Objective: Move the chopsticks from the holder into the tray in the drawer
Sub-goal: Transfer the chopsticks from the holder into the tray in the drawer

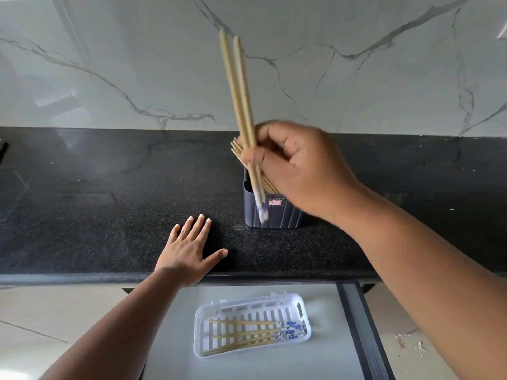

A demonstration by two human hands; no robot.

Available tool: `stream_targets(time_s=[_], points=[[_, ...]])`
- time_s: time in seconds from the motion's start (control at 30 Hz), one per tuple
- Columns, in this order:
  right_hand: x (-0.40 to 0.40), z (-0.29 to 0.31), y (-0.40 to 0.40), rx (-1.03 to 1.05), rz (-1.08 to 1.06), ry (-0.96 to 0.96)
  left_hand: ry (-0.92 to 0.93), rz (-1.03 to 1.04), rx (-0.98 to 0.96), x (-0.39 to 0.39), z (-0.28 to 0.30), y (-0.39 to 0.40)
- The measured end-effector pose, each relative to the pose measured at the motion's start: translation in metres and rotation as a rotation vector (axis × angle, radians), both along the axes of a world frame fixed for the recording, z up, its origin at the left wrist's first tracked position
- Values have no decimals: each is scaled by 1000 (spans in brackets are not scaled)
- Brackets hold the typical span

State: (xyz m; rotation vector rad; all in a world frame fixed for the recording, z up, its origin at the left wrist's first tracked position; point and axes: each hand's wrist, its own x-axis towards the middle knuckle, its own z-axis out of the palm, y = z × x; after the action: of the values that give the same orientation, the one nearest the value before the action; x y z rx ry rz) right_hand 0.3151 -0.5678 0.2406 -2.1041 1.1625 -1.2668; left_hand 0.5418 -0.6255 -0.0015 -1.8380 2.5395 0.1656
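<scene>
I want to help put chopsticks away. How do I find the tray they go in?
Look below the black counter to the open drawer with its grey floor. On that floor sits a white plastic tray with slots in its bottom. It is the only white basket there, and chopsticks with blue-patterned ends already lie in it.

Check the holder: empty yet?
Not empty. Several chopsticks still lean inside the holder behind the pair the right hand grips.
</scene>
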Motion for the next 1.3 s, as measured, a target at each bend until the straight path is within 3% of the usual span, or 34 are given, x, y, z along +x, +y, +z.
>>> stream_targets(time_s=[0.17, 0.37, 0.47, 0.97, 1.3], points=[[3, -63, 26, 233, 234, 265, 6, -21, -5, 0, 0, -1], [-2, -166, 30, 554, 270, 686, 11, 8, -7, 1, -6, -3], [-2, -205, 31, 621, 276, 834, 12, 6, -17, 2, -6, -2], [21, -300, 34, 599, 299, 1185, 7, -4, -13, 1, 1, 0], [15, -325, 40, 599, 266, 1229, 9, -16, -16, 0, 2, 0]])
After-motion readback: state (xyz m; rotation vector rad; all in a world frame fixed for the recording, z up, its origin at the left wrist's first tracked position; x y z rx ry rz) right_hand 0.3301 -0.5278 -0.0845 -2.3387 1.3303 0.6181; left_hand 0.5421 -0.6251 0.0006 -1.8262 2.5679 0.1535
